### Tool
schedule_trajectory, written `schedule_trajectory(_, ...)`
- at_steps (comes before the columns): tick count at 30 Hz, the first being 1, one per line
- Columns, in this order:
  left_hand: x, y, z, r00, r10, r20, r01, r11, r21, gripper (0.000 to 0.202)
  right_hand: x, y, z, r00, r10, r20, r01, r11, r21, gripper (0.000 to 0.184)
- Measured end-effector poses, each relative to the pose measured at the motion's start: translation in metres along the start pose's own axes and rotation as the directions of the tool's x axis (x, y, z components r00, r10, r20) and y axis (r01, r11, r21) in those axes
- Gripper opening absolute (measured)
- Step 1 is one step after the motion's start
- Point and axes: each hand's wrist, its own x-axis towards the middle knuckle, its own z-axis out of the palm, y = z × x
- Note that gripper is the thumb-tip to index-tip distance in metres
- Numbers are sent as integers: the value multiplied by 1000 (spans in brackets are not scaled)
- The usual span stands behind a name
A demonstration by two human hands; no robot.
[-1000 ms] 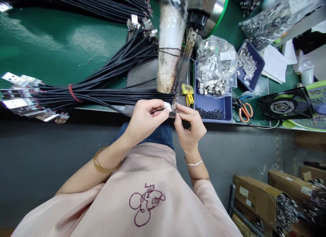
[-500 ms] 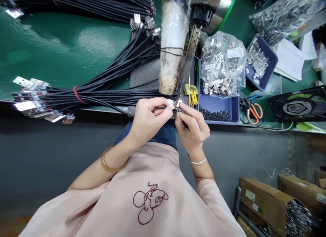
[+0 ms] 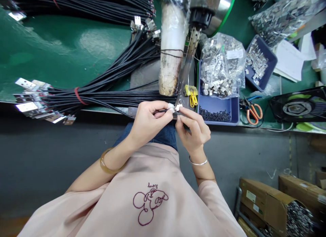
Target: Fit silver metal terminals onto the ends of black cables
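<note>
My left hand (image 3: 147,121) is closed in a pinch on the end of a thin black cable (image 3: 160,111) at the bench's front edge. My right hand (image 3: 194,130) is pinched on a small metal connector shell (image 3: 178,107) right against that cable end. Both fingertips wear white tape or cots. The two hands meet just below a metal strip (image 3: 187,63) that comes down from the machine above.
A bundle of black cables (image 3: 102,94) with a red band lies across the green mat. A blue tray (image 3: 216,111) with a bag of metal shells (image 3: 221,65), orange scissors (image 3: 251,111), a yellow clip (image 3: 192,94) and a fan (image 3: 295,106) sit right. Cardboard boxes (image 3: 267,199) stand lower right.
The hands stayed together at the bench edge with only small finger shifts; the view moved slightly, and the right fingertip now shows the small metal piece more clearly.
</note>
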Motion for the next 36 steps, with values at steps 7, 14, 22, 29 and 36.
schedule_trajectory(7, -1, 1, -4, 992, 118, 34, -120, 991, 63, 18, 10, -3, -6, 923, 349, 161, -380, 893, 242, 9)
schedule_trajectory(14, 1, 1, -5, 995, 99, 22, -100, 994, 41, 23, 14, -4, -6, 912, 357, 203, -401, 881, 251, 8)
schedule_trajectory(22, 3, 0, -5, 998, 58, 3, -58, 998, 28, 16, 15, -1, -7, 885, 382, 267, -446, 859, 250, 8)
schedule_trajectory(29, 4, 8, -1, 995, 59, -75, -56, 998, 36, 11, 21, -2, -6, 932, 312, 185, -352, 902, 250, 12)
schedule_trajectory(36, 5, 11, -4, 1000, 6, 12, -6, 998, 66, 13, 19, -8, -9, 952, 256, 167, -284, 943, 175, 14)
